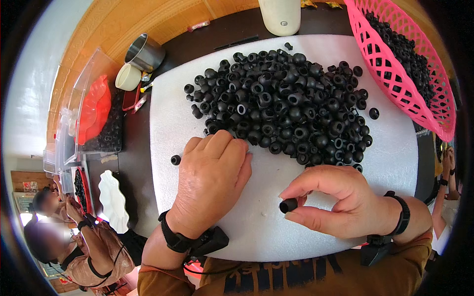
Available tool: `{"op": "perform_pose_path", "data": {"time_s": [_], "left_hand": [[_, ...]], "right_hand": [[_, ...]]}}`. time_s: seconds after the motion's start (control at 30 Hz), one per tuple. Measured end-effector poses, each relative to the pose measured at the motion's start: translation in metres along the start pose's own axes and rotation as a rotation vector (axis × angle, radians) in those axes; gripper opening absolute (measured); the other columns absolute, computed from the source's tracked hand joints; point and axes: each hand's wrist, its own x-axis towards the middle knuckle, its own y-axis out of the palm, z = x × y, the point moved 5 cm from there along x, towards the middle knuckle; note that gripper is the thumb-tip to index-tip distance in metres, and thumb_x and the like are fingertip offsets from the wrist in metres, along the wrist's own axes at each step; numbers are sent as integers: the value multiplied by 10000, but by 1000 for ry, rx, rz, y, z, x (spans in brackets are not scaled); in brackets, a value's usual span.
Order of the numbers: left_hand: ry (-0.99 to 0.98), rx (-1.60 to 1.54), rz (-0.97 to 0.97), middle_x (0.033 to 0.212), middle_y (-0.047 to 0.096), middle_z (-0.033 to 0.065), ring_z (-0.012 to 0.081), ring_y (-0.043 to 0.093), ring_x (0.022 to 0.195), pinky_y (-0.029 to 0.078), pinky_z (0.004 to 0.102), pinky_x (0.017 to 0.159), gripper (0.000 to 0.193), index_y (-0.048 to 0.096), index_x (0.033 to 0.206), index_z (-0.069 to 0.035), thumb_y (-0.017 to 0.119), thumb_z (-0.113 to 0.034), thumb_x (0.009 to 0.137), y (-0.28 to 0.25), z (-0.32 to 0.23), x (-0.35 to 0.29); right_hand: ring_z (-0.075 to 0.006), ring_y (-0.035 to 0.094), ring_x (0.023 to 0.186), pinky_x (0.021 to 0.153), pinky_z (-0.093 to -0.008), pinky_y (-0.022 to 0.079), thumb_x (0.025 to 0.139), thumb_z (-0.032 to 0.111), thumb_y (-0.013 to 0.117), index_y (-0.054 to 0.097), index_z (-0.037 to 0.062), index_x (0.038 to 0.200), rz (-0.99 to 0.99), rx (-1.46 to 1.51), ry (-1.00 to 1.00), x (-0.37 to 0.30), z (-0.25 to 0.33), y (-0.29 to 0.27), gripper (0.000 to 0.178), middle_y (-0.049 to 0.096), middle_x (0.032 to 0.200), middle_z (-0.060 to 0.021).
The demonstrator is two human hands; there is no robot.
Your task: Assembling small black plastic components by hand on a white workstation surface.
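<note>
Between the thumb and forefinger of my right hand (340,200) is a small black hollow plastic part (288,205), its dark opening partly visible. It is held above the white foam sheet (261,232). My left hand (212,170) is at the near left edge of a big pile of black hollow ball-shaped parts (281,98). Its fingers curl downward and are pressed together, with the back of the hand hiding the tips and whatever is in them. One loose black ball part (176,160) lies on the foam just left of my left hand.
A pink lattice basket (400,64) full of black parts is at the far right. Behind the pile stands a cream container (280,19). A steel cup (144,53), a cream cup (128,77) and a white wavy-edged tray (113,202) are on the left. Other people sit farther left.
</note>
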Motion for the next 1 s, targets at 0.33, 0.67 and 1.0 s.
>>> {"op": "perform_pose_path", "data": {"time_s": [0.33,0.67,1.0], "left_hand": [[0,50,-13,760,489,62,234,546,712,399,362,650,149,552,808,-66,665,-64,711,3,-8,0],[46,112,-12,759,511,50,233,546,698,396,366,650,130,555,777,-74,666,-74,710,3,-7,-1],[-442,-1427,5,910,605,34,84,588,782,479,224,684,132,526,991,-12,594,3,879,-11,-1,-20]], "right_hand": [[-146,624,730,645,-263,498,827,40,679,608,13,974,-4,-46,-22,-2,4,-1,165,627,822,-63],[-135,634,756,677,-256,510,836,47,676,610,9,980,-4,-19,6,-1,5,1,163,635,835,-64],[-86,603,814,727,-237,497,870,75,665,600,10,1023,-23,256,144,-7,-10,2,178,625,904,-36]]}}
